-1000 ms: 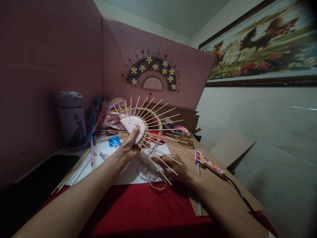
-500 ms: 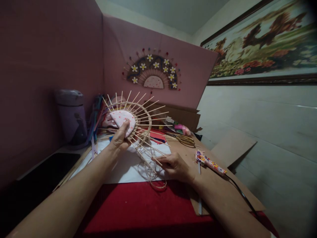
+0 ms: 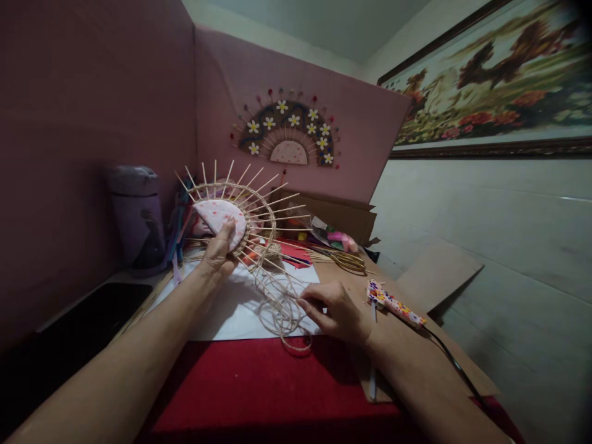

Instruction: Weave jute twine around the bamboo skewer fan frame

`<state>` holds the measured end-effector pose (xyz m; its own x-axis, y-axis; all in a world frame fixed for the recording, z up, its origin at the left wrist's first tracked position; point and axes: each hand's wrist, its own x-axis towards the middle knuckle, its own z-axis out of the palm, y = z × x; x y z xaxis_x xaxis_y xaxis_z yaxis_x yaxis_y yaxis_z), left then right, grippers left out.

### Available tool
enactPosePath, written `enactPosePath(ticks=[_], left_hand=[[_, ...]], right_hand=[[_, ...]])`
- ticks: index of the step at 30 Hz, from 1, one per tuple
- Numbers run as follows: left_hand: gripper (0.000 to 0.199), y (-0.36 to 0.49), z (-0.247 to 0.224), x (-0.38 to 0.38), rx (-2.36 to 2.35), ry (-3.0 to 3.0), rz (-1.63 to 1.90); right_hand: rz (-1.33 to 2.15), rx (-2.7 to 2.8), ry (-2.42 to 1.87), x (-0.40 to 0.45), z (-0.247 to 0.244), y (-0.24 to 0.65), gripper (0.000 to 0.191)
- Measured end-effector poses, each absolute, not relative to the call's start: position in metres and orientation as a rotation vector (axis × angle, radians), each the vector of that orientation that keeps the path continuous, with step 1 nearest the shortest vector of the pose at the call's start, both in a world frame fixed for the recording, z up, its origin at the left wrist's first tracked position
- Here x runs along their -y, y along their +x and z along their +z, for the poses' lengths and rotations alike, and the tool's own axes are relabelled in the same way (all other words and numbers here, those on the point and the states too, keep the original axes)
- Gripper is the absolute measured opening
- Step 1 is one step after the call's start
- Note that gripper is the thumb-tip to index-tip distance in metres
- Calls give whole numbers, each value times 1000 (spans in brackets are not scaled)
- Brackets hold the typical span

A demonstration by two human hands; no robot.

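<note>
My left hand (image 3: 219,253) grips a fan-shaped stick frame (image 3: 213,216) by its white half-disc with pink spots, thumb on the front. Thin wooden sticks radiate from the disc, and twine is woven around them in an arc. To the right, my right hand (image 3: 333,309) is closed in a pinch on a strand of jute twine (image 3: 283,311). Loose loops of that twine lie over the white sheet below the frame. Part of the twine ball shows behind the lower sticks.
A flowered glue gun (image 3: 395,303) with a black cord lies at right on brown board. Gold-handled scissors (image 3: 349,261) and loose sticks lie behind. A lidded purple bottle (image 3: 137,222) stands at left. A finished flowered fan (image 3: 289,126) hangs on the pink panel. Red cloth (image 3: 259,388) covers the front.
My left hand and the frame have moved left and slightly up. My right hand is now apart from the stick ends, pinching the twine to their right.
</note>
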<state>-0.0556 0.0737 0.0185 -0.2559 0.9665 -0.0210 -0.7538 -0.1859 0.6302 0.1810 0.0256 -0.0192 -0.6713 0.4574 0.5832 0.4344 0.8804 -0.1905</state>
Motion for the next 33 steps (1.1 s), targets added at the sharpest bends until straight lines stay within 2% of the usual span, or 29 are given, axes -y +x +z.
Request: enactPosePath(ticks=[5, 10, 17, 27, 33], left_hand=[[16, -50, 12, -76, -612, 528, 1712], [23, -45, 10, -74, -666, 522, 1658], [9, -44, 8, -73, -689, 706, 1578], [23, -36, 2, -75, -818, 755, 1705], [20, -32, 5, -71, -879, 739, 1717]], right_hand=[[73, 2404, -599, -24, -21, 178, 15], [79, 2406, -571, -25, -25, 177, 26], [12, 2410, -598, -27, -29, 178, 34], [-34, 2508, -779, -24, -27, 174, 31], [75, 2469, -712, -18, -26, 170, 36]])
